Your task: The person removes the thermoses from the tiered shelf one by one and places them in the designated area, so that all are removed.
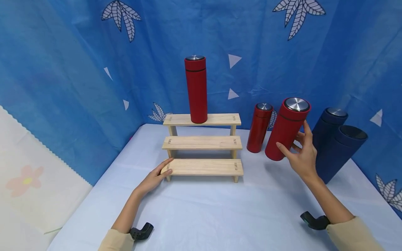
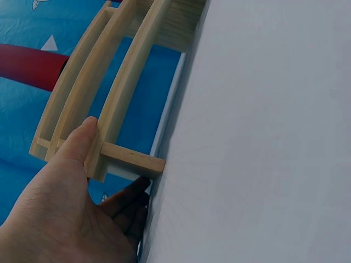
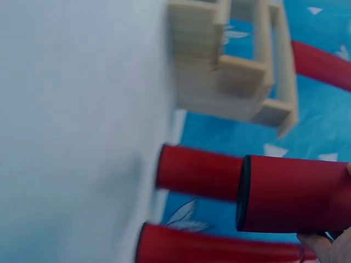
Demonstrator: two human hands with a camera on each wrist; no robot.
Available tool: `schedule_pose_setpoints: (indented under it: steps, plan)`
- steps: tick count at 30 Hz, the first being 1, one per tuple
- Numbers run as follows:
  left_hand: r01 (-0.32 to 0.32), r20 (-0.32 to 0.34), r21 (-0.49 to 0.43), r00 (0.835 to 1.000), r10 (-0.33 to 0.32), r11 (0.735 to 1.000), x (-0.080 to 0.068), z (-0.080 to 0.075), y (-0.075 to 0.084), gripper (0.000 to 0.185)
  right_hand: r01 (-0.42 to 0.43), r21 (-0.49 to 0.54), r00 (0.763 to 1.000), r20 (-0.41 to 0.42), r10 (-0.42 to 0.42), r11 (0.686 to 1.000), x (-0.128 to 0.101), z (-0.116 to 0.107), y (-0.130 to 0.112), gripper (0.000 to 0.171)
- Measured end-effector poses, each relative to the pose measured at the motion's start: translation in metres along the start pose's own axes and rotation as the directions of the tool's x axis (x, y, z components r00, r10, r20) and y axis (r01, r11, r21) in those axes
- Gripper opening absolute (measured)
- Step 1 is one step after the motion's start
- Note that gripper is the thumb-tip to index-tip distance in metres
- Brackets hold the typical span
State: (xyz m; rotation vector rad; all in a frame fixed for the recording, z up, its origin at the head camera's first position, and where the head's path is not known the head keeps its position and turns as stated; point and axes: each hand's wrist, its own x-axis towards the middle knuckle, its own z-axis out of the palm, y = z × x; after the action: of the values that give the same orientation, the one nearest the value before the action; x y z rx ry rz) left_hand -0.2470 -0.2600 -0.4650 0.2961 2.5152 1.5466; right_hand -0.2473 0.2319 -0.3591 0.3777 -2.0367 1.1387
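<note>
My right hand grips a red vacuum flask with a silver lid, tilted and raised off the table. In the right wrist view the dark base end of this flask shows, with fingertips at its far end. My left hand holds the left end of a three-step wooden display stand. The left wrist view has the thumb on the lowest board, other fingers by the leg. A tall red flask stands upright on the top step. The two lower steps carry nothing.
A slimmer red flask stands on the table right of the stand. Two navy flasks stand further right, partly behind my right hand. Another red flask lies along the lower edge of the right wrist view. Blue curtains enclose the table.
</note>
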Motion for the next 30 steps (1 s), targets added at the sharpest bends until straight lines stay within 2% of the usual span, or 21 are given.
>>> schedule_pose_setpoints:
  steps: [3, 7, 10, 13, 17, 23, 27, 30]
  plan:
    - [0.001, -0.003, 0.005, 1.000, -0.001, 1.000, 0.000, 0.000, 0.000, 0.058, -0.070, -0.035, 0.998, 0.003, 0.070, 0.997, -0.011, -0.011, 0.024, 0.099]
    - [-0.003, -0.001, 0.013, 1.000, 0.003, 1.000, 0.001, 0.000, 0.000, 0.058, -0.125, -0.043, 0.992, -0.015, 0.124, 0.991, -0.029, -0.019, 0.073, 0.098]
    - [-0.006, -0.002, 0.014, 1.000, 0.006, 1.000, 0.001, 0.000, -0.001, 0.058, -0.133, -0.062, 0.991, -0.016, 0.133, 0.989, -0.042, -0.019, 0.115, 0.100]
    - [-0.016, -0.004, 0.011, 1.000, 0.016, 1.000, 0.001, -0.001, -0.001, 0.057, -0.133, -0.113, 0.991, 0.000, 0.133, 0.985, -0.052, -0.017, 0.136, 0.104]
    - [-0.019, 0.002, 0.011, 1.000, 0.019, 1.000, 0.001, -0.001, -0.002, 0.059, -0.128, -0.137, 0.991, 0.008, 0.131, 0.982, -0.056, -0.015, 0.134, 0.105]
    - [-0.005, 0.012, 0.008, 1.000, 0.005, 1.000, 0.000, -0.002, 0.000, 0.058, -0.181, -0.088, 0.983, 0.024, 0.183, 0.980, -0.056, -0.017, 0.106, 0.100]
    - [-0.005, 0.026, 0.002, 1.000, 0.005, 1.000, -0.006, -0.003, 0.016, 0.058, -0.196, -0.104, 0.980, 0.014, 0.198, 0.975, -0.056, -0.017, 0.107, 0.099]
    - [0.000, 0.037, 0.007, 0.999, 0.000, 1.000, -0.012, -0.003, 0.027, 0.058, -0.189, -0.154, 0.982, -0.015, 0.189, 0.970, -0.058, -0.016, 0.122, 0.103]
